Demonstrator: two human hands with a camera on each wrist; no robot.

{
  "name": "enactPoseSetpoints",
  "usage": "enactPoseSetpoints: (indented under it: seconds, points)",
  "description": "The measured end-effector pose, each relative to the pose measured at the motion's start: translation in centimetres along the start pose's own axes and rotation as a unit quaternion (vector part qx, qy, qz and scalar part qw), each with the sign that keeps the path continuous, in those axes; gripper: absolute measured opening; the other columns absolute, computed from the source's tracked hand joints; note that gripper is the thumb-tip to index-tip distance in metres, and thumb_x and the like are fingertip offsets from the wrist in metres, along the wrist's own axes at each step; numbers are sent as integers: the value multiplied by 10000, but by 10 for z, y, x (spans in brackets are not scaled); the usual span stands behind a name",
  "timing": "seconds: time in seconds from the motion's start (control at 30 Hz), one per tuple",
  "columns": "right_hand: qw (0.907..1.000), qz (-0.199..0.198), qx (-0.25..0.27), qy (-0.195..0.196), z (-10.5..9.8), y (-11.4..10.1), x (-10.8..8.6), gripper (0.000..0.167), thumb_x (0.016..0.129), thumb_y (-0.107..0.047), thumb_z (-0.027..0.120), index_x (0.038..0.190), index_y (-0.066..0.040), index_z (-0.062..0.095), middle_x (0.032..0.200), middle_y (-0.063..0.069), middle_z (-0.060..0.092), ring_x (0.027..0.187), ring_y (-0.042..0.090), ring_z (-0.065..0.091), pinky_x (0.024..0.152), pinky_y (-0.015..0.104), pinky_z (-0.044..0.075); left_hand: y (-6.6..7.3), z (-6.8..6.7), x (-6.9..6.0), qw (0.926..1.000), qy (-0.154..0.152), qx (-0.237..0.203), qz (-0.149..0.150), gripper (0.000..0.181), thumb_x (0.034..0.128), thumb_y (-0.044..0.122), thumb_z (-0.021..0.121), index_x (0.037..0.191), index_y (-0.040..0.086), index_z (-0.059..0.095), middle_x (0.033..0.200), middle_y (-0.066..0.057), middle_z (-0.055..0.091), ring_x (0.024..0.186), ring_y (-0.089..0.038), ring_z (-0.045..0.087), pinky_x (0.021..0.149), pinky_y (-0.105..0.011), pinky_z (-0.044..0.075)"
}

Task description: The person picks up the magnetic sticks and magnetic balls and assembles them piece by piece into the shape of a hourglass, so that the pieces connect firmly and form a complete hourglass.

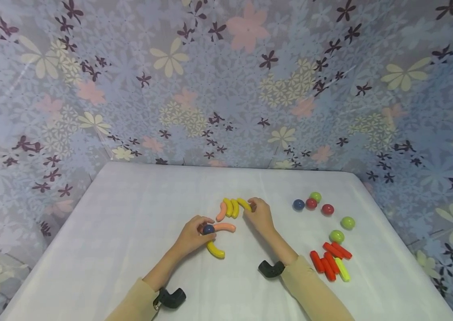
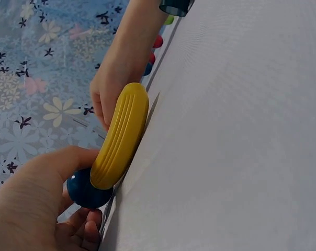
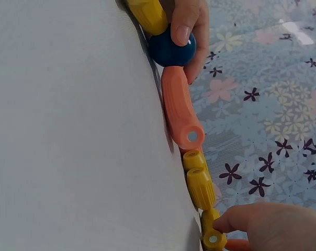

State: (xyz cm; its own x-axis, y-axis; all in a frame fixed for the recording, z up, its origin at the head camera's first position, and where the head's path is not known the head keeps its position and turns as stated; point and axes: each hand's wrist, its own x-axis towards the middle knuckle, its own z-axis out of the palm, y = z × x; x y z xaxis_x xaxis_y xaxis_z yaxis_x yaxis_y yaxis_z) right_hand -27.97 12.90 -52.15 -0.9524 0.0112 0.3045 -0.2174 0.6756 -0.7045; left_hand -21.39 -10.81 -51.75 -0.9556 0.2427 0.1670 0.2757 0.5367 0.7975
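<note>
My left hand [image 1: 191,234] grips a dark blue ball [image 1: 208,229] between thumb and fingers, low over the table. A curved orange rod [image 1: 226,228] meets the ball on its right side. A curved yellow rod [image 2: 121,137] meets the ball at another point, toward the table's front. My right hand [image 1: 261,217] pinches a second curved yellow rod [image 1: 244,204], whose end in the right wrist view bears a round silvery disc [image 3: 214,239]. Close to the left of that rod lie two more curved yellow rods [image 1: 232,208] and another curved orange rod [image 1: 221,211].
At the right of the white table [image 1: 142,196] lie a dark blue ball [image 1: 298,204], two red balls [image 1: 328,209] and three green balls [image 1: 348,222]. In front of them are several straight red rods [image 1: 317,261] and one yellow-green rod [image 1: 342,269]. A flowered cloth [image 1: 226,89] hangs behind.
</note>
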Motion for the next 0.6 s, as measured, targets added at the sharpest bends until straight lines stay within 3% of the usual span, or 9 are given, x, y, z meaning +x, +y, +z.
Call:
enactPoseSetpoints:
  seconds: [0.17, 0.37, 0.6]
  points:
    - [9996, 134, 205, 127, -7, 1, 1, 274, 799, -84, 687, 1035, 49, 649, 912, 183, 667, 809, 277, 623, 733, 381, 529, 0, 0, 1, 10000, -3, 33, 24, 302, 765, 180, 771, 1047, 112, 685, 865, 13, 558, 769, -95, 459, 663, -179, 383]
    - [9946, 547, 156, 866, -32, 12, 7, 237, 826, -76, 641, 1027, 49, 646, 977, 201, 642, 863, 306, 587, 767, 397, 482, 0, 1, 1, 10000, 25, 29, 57, 283, 763, 179, 773, 1023, 106, 689, 875, 5, 572, 770, -101, 467, 667, -182, 385]
    - [9848, 550, -464, 1580, -66, 32, 11, 281, 778, -47, 629, 1039, 56, 654, 1088, 258, 588, 1048, 405, 483, 916, 530, 364, 0, 2, 3, 10000, 69, 7, 41, 264, 756, 198, 785, 982, 108, 683, 843, 13, 566, 745, -96, 461, 650, -180, 385]
